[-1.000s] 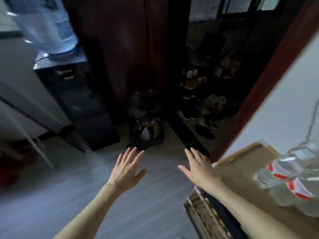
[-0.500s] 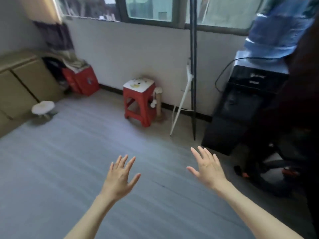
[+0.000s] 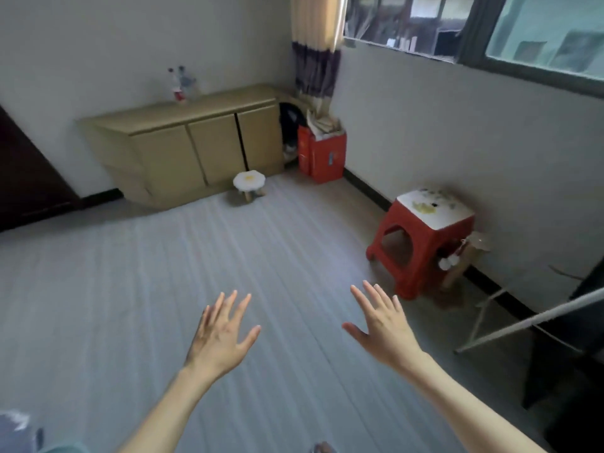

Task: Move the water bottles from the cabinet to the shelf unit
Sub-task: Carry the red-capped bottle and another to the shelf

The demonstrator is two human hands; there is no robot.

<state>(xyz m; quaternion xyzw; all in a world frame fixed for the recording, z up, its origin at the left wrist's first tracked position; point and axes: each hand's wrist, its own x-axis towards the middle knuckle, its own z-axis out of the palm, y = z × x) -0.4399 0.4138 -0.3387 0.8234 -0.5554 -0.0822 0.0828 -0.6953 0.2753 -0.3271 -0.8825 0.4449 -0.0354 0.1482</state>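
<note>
A low tan cabinet (image 3: pixel 196 148) with three closed doors stands against the far wall. On its top, near the wall, stand a few blurred water bottles (image 3: pixel 181 85), one with a red label. My left hand (image 3: pixel 222 335) and my right hand (image 3: pixel 382 328) are held out side by side over the grey floor, far from the cabinet. Both have fingers spread and hold nothing. No shelf unit is in view.
A red plastic stool (image 3: pixel 421 237) stands by the right wall under the window. A small white round stool (image 3: pixel 249 184) sits in front of the cabinet. A red box (image 3: pixel 322 155) fills the corner below a curtain. A metal frame (image 3: pixel 523 322) and dark furniture are at right.
The view has swung left, away from the doorway, the water dispenser and the bottles on the shelf unit, to the room's far corner with the cabinet. Both hands stay open and empty.
</note>
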